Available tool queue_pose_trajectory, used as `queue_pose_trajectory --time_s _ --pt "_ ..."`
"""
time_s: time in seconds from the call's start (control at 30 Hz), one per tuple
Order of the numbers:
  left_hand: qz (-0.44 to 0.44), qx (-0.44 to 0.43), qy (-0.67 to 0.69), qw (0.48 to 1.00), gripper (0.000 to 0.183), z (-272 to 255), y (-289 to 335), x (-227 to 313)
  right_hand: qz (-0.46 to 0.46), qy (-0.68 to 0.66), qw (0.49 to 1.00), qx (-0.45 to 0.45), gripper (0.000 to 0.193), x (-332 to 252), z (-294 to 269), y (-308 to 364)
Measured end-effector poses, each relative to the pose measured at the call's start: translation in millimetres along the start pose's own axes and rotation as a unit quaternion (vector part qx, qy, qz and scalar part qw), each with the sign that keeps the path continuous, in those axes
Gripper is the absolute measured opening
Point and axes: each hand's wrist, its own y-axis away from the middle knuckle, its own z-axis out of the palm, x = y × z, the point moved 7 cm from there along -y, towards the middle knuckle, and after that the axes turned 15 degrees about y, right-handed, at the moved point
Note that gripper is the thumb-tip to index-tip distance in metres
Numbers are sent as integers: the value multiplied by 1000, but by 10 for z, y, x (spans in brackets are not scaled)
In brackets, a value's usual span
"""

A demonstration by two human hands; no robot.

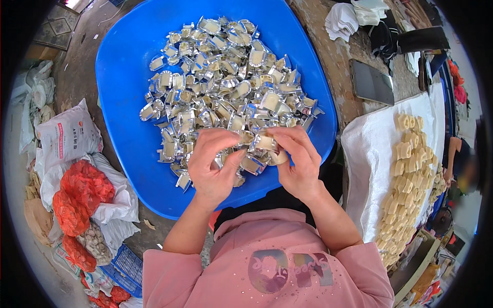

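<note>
A big blue plastic tub (126, 46) in front of me holds a heap of small chrome-plated pieces (221, 66) with cream-coloured insides. Over the near side of the heap, both hands meet at one such chrome-and-cream piece (264, 143). My left hand (213, 165) is closed in a pinch at its left side, thumb and forefinger at the edge. My right hand (300, 163) grips the right side with thumb and fingers. Tucked under the right fingers is a plain cream piece (280, 157). The exact contact at the left fingertips is partly hidden against the shiny heap.
To the right, many cream pieces (405, 179) lie on a white sheet (359, 149). Beyond are a phone (372, 82) and white gloves (341, 21). At left stand a white sack (69, 134), red bags (77, 195) and a blue crate (123, 269). Another person's arm (452, 156) shows far right.
</note>
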Motion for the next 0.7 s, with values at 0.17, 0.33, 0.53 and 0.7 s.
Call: queue_pose_trajectory --time_s 0.17,0.33,0.53,0.7 --pt "-15 -20 113 993 18 117 107 58 -50 -35 997 36 40 -144 -108 12" --pt "6 -6 92 996 13 136 123 182 -27 -88 996 22 40 -200 -122 51" --pt "58 -25 11 998 11 218 147 269 25 -88 996 -10 34 -185 -121 169" --pt "45 -41 -11 998 14 270 123 292 52 -105 993 -32 31 -131 -115 190"
